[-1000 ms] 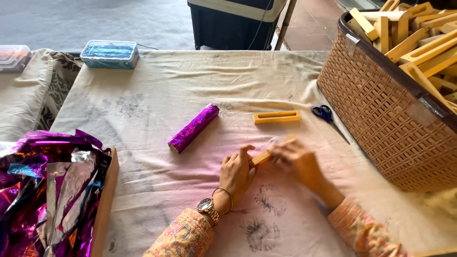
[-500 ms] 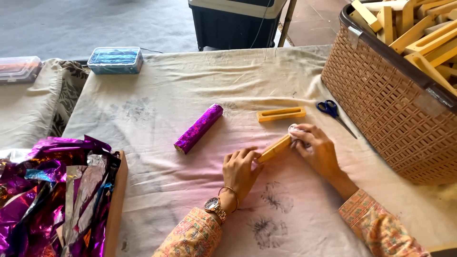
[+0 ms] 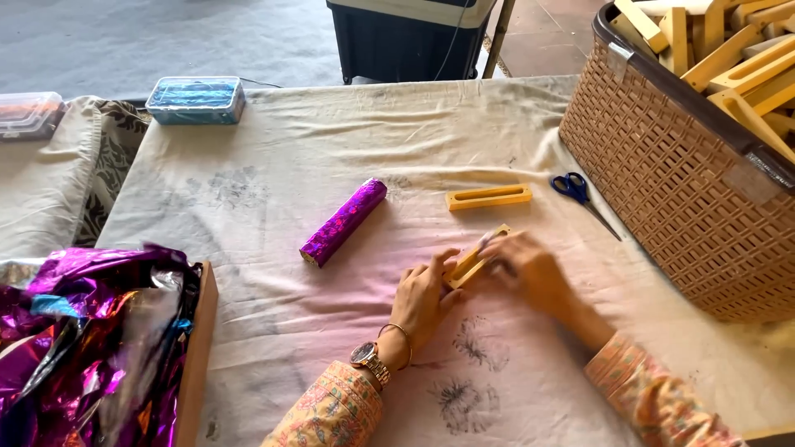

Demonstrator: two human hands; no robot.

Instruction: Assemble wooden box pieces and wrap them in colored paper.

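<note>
One slotted yellow wooden block (image 3: 474, 258) lies on the cloth-covered bench (image 3: 273, 165), held between both hands. The left hand (image 3: 422, 300) grips its near end with curled fingers; the right hand (image 3: 530, 269), blurred, closes over its far end. A second yellow block (image 3: 489, 197) lies just beyond, with blue-handled scissors (image 3: 580, 194) near it to the right. A purple foil-wrapped roll (image 3: 343, 222) lies to the left. A woven basket (image 3: 662, 182) of yellow blocks stands at the right edge; crumpled purple foil (image 3: 83, 331) fills a tray at the left.
</note>
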